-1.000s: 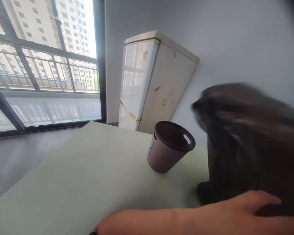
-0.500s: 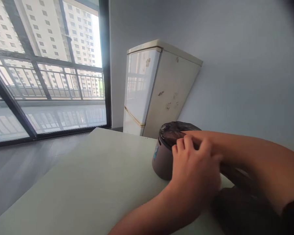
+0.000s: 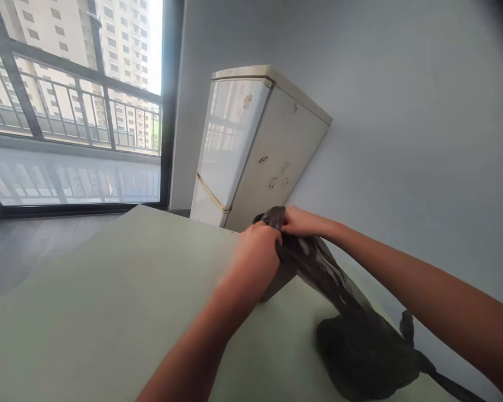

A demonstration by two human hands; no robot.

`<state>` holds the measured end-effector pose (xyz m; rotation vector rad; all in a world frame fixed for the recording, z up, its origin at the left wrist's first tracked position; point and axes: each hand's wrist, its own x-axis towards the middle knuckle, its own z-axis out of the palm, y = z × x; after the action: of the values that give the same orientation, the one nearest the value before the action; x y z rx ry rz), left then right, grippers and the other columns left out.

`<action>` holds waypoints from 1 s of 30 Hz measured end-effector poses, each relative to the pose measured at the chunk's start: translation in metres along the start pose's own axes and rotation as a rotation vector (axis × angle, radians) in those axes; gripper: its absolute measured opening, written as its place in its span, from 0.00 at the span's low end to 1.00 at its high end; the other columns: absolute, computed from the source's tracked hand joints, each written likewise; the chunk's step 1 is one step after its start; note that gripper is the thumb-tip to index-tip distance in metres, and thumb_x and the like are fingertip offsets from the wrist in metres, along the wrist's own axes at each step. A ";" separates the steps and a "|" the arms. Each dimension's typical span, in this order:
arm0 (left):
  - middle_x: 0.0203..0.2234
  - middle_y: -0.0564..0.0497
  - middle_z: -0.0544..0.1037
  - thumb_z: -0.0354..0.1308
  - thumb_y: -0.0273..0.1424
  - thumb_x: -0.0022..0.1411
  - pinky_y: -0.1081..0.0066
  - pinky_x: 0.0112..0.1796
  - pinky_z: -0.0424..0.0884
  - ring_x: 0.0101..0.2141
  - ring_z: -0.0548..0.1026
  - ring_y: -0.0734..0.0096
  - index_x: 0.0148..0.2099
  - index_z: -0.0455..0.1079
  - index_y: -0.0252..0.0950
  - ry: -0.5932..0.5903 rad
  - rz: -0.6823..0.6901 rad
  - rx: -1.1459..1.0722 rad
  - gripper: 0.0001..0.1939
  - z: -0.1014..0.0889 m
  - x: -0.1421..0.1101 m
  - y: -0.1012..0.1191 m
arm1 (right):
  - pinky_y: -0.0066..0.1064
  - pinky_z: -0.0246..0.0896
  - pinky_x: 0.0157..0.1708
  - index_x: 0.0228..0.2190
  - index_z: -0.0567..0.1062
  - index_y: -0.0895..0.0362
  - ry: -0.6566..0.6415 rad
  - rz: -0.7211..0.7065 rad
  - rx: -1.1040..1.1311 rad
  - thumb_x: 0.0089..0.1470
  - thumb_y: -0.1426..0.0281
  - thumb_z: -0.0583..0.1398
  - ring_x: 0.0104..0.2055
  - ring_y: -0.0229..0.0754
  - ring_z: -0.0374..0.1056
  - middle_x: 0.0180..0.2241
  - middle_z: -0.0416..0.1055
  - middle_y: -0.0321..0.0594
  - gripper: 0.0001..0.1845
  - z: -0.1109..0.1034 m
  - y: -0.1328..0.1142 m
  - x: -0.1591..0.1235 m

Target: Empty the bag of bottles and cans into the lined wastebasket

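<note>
A dark, thin plastic bag (image 3: 318, 268) stretches from the rim of a dark grey bin (image 3: 276, 283) down to the lower right. Its wide, bunched part lies over the table, with narrow strips trailing off it. My left hand (image 3: 255, 245) is closed on the bag at the near side of the rim. Across from it, my right hand (image 3: 300, 221) pinches the bag at the far side. Most of the bin is hidden behind my left hand and the bag, and it looks tilted.
Beneath the bin is a pale green table (image 3: 142, 296). Beyond its far edge stands a white fridge (image 3: 272, 145) with worn patches, close to a grey wall (image 3: 402, 139). A glass sliding door (image 3: 71, 123) at the left looks onto a railed balcony.
My right hand has come into sight at the far rim, and my left hand has moved left along it. More of the bag now stretches to the lower right. The view has shifted.
</note>
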<state>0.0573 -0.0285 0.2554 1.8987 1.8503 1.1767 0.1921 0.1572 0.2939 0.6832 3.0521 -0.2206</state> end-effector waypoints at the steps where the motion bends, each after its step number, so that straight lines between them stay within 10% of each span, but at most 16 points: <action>1: 0.37 0.46 0.79 0.53 0.17 0.59 0.65 0.44 0.73 0.37 0.77 0.61 0.39 0.83 0.40 0.032 -0.024 0.027 0.19 -0.006 0.000 -0.007 | 0.36 0.70 0.47 0.39 0.81 0.58 0.028 0.034 -0.054 0.60 0.68 0.61 0.43 0.49 0.76 0.40 0.81 0.43 0.09 -0.003 0.007 -0.001; 8: 0.52 0.30 0.74 0.49 0.17 0.63 0.54 0.54 0.71 0.56 0.72 0.44 0.47 0.78 0.29 0.104 -0.237 0.255 0.18 -0.012 0.021 -0.041 | 0.47 0.47 0.73 0.62 0.73 0.54 0.107 0.296 0.179 0.68 0.54 0.55 0.71 0.55 0.58 0.69 0.64 0.44 0.28 0.001 0.063 0.011; 13: 0.61 0.38 0.71 0.41 0.32 0.78 0.60 0.63 0.64 0.61 0.70 0.57 0.61 0.71 0.36 0.299 0.064 -0.074 0.20 0.002 0.032 -0.023 | 0.44 0.67 0.62 0.56 0.79 0.53 -0.087 0.357 0.644 0.69 0.44 0.49 0.57 0.51 0.74 0.56 0.78 0.40 0.34 0.021 0.076 0.024; 23: 0.61 0.28 0.73 0.55 0.64 0.63 0.59 0.51 0.71 0.59 0.74 0.40 0.70 0.56 0.30 -0.169 -0.233 -0.099 0.49 0.029 0.037 -0.039 | 0.43 0.75 0.44 0.39 0.82 0.55 -0.054 0.770 0.943 0.62 0.35 0.51 0.42 0.52 0.77 0.38 0.82 0.47 0.38 0.029 0.080 -0.044; 30: 0.41 0.48 0.83 0.68 0.55 0.55 0.67 0.36 0.71 0.42 0.80 0.53 0.46 0.74 0.40 -0.372 -0.067 -0.025 0.27 -0.007 0.038 -0.064 | 0.30 0.64 0.25 0.30 0.75 0.56 0.437 0.750 0.861 0.54 0.44 0.65 0.27 0.43 0.68 0.23 0.72 0.39 0.26 0.068 0.058 -0.076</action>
<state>0.0007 0.0146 0.2312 1.8724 1.6725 0.7580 0.2843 0.1674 0.2211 2.0397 2.6314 -1.5405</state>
